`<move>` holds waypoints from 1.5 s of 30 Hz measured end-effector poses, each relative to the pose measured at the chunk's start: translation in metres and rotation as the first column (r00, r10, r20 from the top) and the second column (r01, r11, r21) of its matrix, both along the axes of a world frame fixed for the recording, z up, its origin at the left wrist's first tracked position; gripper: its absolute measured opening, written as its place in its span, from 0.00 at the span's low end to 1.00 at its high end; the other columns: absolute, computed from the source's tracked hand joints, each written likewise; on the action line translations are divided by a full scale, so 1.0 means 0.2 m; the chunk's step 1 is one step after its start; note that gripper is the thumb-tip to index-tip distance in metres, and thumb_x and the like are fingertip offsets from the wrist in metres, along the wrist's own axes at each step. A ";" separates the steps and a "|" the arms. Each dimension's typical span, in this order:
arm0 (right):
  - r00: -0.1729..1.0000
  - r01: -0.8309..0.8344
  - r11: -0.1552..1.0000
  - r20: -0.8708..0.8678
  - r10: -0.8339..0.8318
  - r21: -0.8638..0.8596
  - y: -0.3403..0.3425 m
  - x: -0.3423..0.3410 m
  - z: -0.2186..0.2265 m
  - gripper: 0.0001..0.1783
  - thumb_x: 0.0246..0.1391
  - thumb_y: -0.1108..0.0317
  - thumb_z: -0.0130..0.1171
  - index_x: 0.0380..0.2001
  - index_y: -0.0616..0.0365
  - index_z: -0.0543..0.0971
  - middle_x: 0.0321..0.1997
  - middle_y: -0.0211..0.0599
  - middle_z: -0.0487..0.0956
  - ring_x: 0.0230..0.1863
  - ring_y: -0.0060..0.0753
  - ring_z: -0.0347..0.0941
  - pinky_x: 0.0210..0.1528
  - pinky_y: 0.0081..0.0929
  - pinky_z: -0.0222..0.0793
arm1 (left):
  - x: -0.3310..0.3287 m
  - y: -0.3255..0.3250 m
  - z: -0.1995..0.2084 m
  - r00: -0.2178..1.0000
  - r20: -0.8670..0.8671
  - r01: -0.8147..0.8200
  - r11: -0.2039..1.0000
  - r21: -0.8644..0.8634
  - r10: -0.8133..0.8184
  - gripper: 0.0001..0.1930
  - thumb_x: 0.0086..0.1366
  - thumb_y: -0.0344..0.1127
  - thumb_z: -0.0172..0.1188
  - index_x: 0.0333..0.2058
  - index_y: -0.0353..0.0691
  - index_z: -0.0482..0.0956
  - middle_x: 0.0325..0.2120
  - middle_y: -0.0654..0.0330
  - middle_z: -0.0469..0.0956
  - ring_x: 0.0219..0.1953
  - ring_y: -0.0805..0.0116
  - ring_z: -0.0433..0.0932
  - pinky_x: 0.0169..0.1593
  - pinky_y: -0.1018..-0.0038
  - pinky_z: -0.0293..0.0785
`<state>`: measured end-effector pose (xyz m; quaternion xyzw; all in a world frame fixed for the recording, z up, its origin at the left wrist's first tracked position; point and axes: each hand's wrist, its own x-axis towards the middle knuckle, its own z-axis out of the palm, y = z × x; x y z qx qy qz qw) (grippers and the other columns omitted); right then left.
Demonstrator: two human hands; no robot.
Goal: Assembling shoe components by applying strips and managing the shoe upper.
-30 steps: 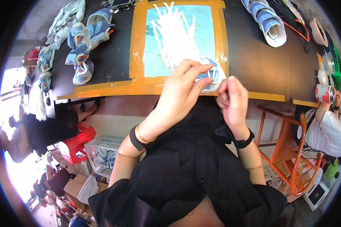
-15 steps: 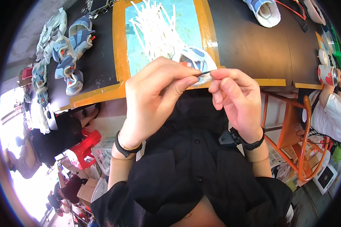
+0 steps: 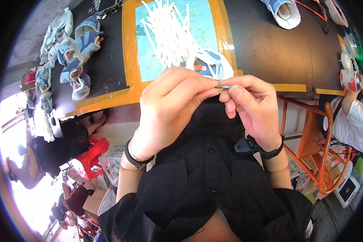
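Note:
Both hands meet in front of the table's near edge. Between their fingertips is a small, thin, dark, shiny sliver (image 3: 224,86), too small to name surely. My left hand (image 3: 167,105) pinches one end of it, and my right hand (image 3: 252,109) closes thumb and forefinger at the other. Just beyond the fingers lies a blue and white shoe upper (image 3: 226,68) with an orange-red tab, its near part hidden by my hands. Behind it, a heap of white shoelaces (image 3: 165,36) spreads over a light-blue sheet (image 3: 149,72).
More blue and white shoe uppers (image 3: 86,38) lie at the left of the black table (image 3: 270,52). A shoe upper (image 3: 284,14) sits at the far right. An orange chair (image 3: 310,137) and a person's white sleeve (image 3: 357,125) are on the right; a red stool (image 3: 93,159) stands left.
Both hands have come slightly lower and closer together at the fingertips. The sliver now shows a brighter, bluish shine near the right fingertips.

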<state>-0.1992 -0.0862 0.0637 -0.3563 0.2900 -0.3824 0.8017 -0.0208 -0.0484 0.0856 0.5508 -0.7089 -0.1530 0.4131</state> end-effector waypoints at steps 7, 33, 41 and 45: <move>0.998 -0.027 0.996 0.059 0.021 0.089 0.01 0.00 -0.01 0.11 0.58 0.73 0.55 0.42 0.68 0.78 0.30 0.41 0.79 0.25 0.22 0.72 0.28 0.19 0.71 | 0.00 -0.01 -0.01 1.000 0.017 0.007 1.000 -0.012 -0.007 0.08 0.48 0.25 0.67 0.30 0.38 0.80 0.24 0.60 0.77 0.29 0.62 0.77 0.32 0.72 0.74; 0.968 -0.167 0.963 0.221 0.119 0.214 -0.01 0.01 -0.05 0.12 0.60 0.70 0.54 0.43 0.66 0.77 0.31 0.37 0.79 0.26 0.18 0.72 0.29 0.17 0.70 | 0.05 -0.03 -0.07 0.993 -0.059 0.100 0.994 -0.051 -0.103 0.07 0.50 0.27 0.67 0.29 0.35 0.81 0.22 0.58 0.77 0.25 0.66 0.75 0.29 0.76 0.69; 0.953 -0.206 0.956 0.264 0.148 0.208 -0.01 0.01 -0.08 0.12 0.60 0.69 0.54 0.43 0.66 0.77 0.31 0.37 0.79 0.26 0.18 0.72 0.28 0.16 0.69 | 0.06 -0.05 -0.10 0.991 0.010 0.130 0.972 -0.196 -0.131 0.09 0.45 0.30 0.69 0.27 0.36 0.81 0.22 0.60 0.77 0.24 0.66 0.75 0.28 0.75 0.69; 0.922 -0.259 0.926 0.356 0.152 0.276 -0.01 0.01 -0.08 0.12 0.61 0.69 0.54 0.43 0.66 0.77 0.31 0.37 0.79 0.27 0.17 0.72 0.29 0.16 0.70 | 0.07 -0.05 -0.11 0.992 0.018 0.124 0.967 -0.223 -0.123 0.09 0.45 0.30 0.69 0.28 0.36 0.81 0.22 0.60 0.78 0.24 0.66 0.75 0.27 0.75 0.69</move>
